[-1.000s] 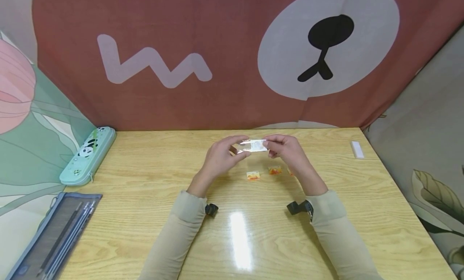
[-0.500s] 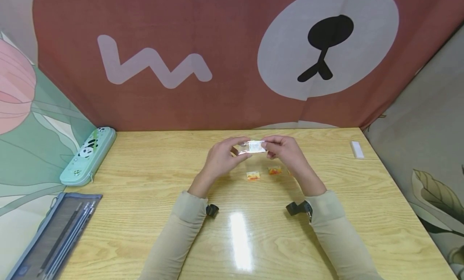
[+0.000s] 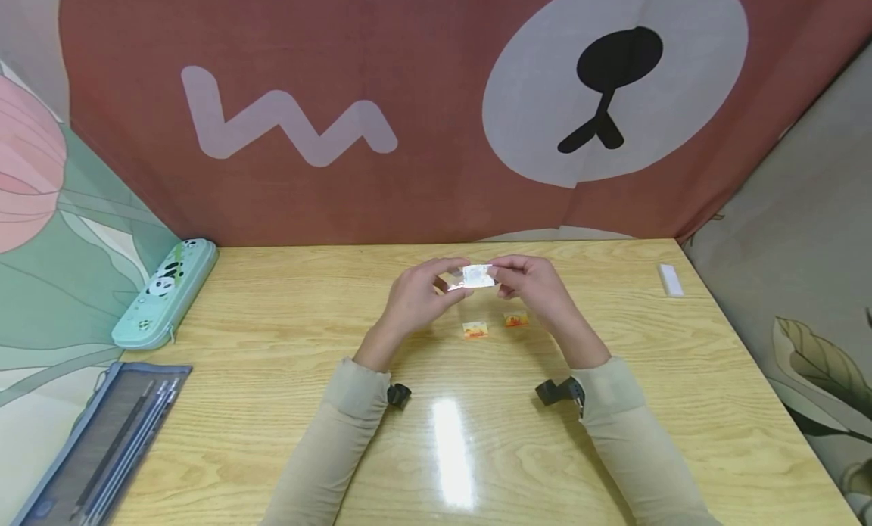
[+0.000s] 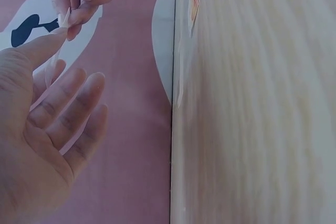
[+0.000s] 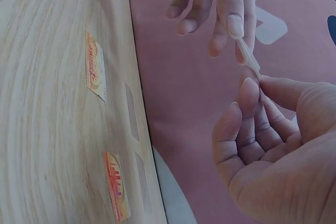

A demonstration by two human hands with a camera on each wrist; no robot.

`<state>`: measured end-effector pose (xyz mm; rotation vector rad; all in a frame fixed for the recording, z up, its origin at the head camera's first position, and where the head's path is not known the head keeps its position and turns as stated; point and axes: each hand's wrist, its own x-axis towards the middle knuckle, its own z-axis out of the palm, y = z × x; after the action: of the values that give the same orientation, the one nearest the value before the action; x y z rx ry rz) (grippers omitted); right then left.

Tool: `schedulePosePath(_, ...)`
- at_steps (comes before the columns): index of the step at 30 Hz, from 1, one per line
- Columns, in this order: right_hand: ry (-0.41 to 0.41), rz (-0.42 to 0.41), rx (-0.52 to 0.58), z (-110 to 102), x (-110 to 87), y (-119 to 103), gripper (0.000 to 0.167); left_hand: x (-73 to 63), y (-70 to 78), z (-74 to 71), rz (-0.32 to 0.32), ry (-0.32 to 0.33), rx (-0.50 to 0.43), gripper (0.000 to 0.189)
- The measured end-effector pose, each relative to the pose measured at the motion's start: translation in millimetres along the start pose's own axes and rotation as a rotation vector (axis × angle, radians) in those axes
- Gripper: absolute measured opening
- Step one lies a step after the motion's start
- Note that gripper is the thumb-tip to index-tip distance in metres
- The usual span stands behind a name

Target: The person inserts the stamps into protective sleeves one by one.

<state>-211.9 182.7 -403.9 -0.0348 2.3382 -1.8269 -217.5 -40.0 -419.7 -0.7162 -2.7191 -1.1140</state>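
Observation:
In the head view, my left hand [image 3: 422, 291] pinches the clear end of a small transparent plastic sleeve [image 3: 454, 279] between thumb and fingers. My right hand [image 3: 534, 280] pinches the right end of a small white rectangular piece [image 3: 478, 275], which overlaps the sleeve. Both hands hold these up above the far part of the table. From the right wrist, the sleeve [image 5: 249, 59] shows nearly edge-on between the two hands' fingertips. Below lie two orange-and-white stamps, a left one [image 3: 475, 330] and a right one [image 3: 515, 319], with toothed edges.
A mint panda pencil case [image 3: 166, 293] sits at the table's back left. Nearer on that side lies a blue mesh pouch [image 3: 112, 435] with pencils. A white eraser-like block [image 3: 671, 281] is at the far right. Behind the table [image 3: 272, 314] hangs a printed cloth [image 3: 422, 185].
The white piece has shifted left with my right hand, so less of the clear end shows. An orange bit beside my right wrist is now hidden. My left hand has barely moved.

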Motion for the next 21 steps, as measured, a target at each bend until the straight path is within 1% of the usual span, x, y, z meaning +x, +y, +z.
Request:
schedulePosePath(5, 0.011, -0.014, 0.017, -2.3, 0.6, 2.6, 0.03, 0.1, 0.0, -0.6, -0.008, 0.008, 0.012, 0.044)
schedulePosePath(11, 0.001, -0.021, 0.033, -0.7, 1.8, 2.9, 0.03, 0.6, -0.3, -0.1, 0.004, 0.008, 0.0, 0.045)
schedulePosePath(15, 0.012, -0.022, 0.027, 2.1, 2.1, 3.1, 0.03, 0.8, 0.6, 0.5, 0.01, 0.009, -0.012, 0.044)
schedulePosePath(21, 0.018, -0.033, 0.009, 5.2, 1.7, 3.6, 0.029, 0.2, 1.9, 0.5, 0.015, 0.015, -0.004, 0.044)
